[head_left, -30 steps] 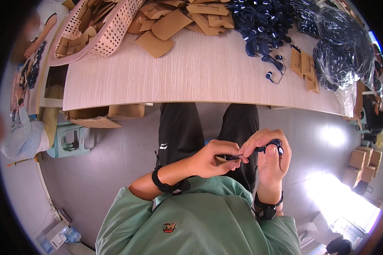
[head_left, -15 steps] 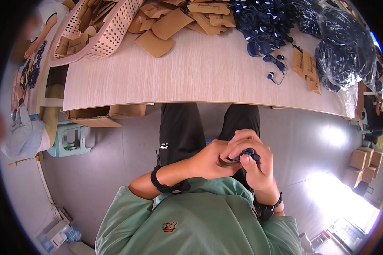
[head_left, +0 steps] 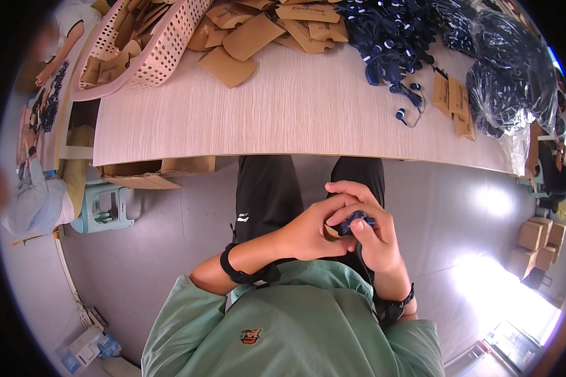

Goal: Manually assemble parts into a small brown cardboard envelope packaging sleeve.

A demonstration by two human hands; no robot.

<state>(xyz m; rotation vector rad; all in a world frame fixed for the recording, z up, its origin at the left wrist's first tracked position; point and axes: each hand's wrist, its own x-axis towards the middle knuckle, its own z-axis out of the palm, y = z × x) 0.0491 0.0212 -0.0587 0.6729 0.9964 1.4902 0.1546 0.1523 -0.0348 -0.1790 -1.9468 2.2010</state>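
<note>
Gripping a brown cardboard pillow box (head_left: 331,233) in curled fingers, a seated person's left hand (head_left: 309,232) meets the right hand (head_left: 380,248), whose thumb and bent fingers pinch a bundle of navy wired earphones (head_left: 356,221) at the box's end, above black trousers (head_left: 267,188) beside a wood-grain table (head_left: 251,119).

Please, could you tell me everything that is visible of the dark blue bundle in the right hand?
This bundle is dark blue, a compact, plastic-looking clump resembling gathered earphone cable. The right hand holds it, the thumb covering part. It sits at the open end of a brown packet in the left hand, above dark trousers. Its ends cannot be made out.
</note>
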